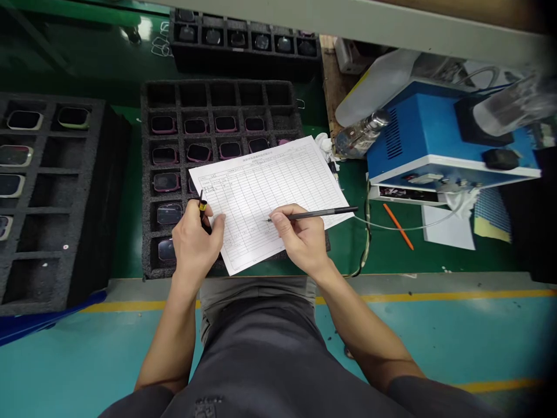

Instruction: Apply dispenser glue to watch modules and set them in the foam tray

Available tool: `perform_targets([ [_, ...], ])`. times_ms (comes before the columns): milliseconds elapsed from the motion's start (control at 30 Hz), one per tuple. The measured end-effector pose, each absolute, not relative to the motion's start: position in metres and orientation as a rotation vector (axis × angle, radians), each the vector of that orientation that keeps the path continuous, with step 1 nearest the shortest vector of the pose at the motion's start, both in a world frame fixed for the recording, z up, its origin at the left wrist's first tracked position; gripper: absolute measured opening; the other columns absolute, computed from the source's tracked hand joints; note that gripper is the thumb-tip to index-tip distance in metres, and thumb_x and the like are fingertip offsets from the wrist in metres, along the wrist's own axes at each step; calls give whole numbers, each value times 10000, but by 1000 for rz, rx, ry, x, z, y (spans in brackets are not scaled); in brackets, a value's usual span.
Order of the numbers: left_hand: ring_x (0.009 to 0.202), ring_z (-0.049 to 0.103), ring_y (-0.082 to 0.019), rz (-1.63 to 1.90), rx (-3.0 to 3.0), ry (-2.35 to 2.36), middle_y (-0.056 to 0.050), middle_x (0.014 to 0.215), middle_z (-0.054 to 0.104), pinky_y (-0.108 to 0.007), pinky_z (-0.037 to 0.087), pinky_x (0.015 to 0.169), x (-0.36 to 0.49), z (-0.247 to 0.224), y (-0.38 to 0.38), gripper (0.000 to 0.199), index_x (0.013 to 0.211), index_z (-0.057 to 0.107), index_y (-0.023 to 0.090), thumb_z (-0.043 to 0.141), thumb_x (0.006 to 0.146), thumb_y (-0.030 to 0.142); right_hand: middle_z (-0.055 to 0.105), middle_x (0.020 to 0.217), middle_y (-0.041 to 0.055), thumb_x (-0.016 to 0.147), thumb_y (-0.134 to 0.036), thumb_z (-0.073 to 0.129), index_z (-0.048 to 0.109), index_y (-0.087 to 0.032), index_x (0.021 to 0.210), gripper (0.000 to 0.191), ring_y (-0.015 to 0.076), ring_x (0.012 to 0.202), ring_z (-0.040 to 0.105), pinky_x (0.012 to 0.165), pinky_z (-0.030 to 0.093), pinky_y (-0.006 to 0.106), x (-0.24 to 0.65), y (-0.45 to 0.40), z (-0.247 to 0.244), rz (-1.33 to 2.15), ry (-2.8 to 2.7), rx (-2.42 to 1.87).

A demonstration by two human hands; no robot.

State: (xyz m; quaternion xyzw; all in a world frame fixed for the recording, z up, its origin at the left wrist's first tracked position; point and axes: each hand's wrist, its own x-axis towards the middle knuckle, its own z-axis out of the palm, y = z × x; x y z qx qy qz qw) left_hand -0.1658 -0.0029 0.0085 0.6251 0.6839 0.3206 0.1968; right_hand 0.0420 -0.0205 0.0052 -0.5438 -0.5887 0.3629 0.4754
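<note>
The paper (274,197) looks thin, easy to bend; edges suit gripping. Right fingers (285,226) clamp pen (322,213); left fingers (217,226) pinch small tool (202,208).

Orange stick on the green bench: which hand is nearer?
Right. The right hand is over the printed sheet, left of the orange stick; the left hand is farther off, at the sheet's left edge.

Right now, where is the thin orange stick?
The orange stick lies on the green tabletop, right of centre in the head view, just below the blue boxy machine, left of a small white paper.
</note>
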Motion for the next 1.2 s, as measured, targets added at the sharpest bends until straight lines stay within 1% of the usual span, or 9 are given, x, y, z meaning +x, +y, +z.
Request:
perform_targets([
  [300,544,457,-110,907,1769,1914,52,717,544,-269,318,574,-167,5,-3,271,828,424,235,694,810,241,675,767,18,973,-324,625,694,-194,880,174,133,659,589,580,451,277,39,-24,-1,896,-1455,-1289],
  [433,550,468,-112,908,1783,1915,53,710,541,-267,325,579,-167,5,-3,265,831,428,234,693,814,242,720,827,36,962,-272,636,715,-193,898,129,152,743,647,631,494,281,37,-25,0,877,-1536,-1236],
  [500,557,474,-114,909,1791,1913,52,713,543,-267,327,580,-167,5,-3,264,832,428,234,691,816,242,733,819,35,948,-255,655,731,-192,906,107,146,716,645,614,493,277,37,-26,3,845,-1611,-1213],
  [567,562,478,-115,914,1795,1907,51,717,543,-268,328,578,-166,5,-4,264,834,425,234,688,820,241,736,796,28,940,-248,669,743,-191,912,97,128,651,616,569,472,267,36,-26,6,822,-1669,-1194],
  [667,564,478,-115,917,1797,1908,52,718,541,-270,328,578,-166,4,-3,265,834,423,234,689,823,239,743,792,23,941,-247,670,750,-194,918,99,117,616,599,547,466,263,36,-26,7,817,-1699,-1179],
  [867,559,476,-112,921,1809,1911,56,713,536,-273,329,584,-167,4,-4,270,830,424,235,694,821,240,735,837,41,961,-267,635,727,-203,906,125,172,770,671,640,515,310,39,-27,-1,819,-1571,-1247],
  [1067,556,474,-115,908,1797,1898,54,712,532,-273,321,571,-168,4,-5,273,831,416,238,688,830,247,715,820,35,963,-292,637,717,-206,896,136,170,748,648,621,492,314,40,-29,-5,855,-1441,-1296],
  [1200,559,477,-117,905,1794,1894,53,708,528,-273,320,570,-167,4,-5,279,828,412,239,691,825,245,715,821,36,961,-285,635,713,-206,892,130,177,771,657,655,503,327,40,-29,-5,844,-1470,-1287],
])
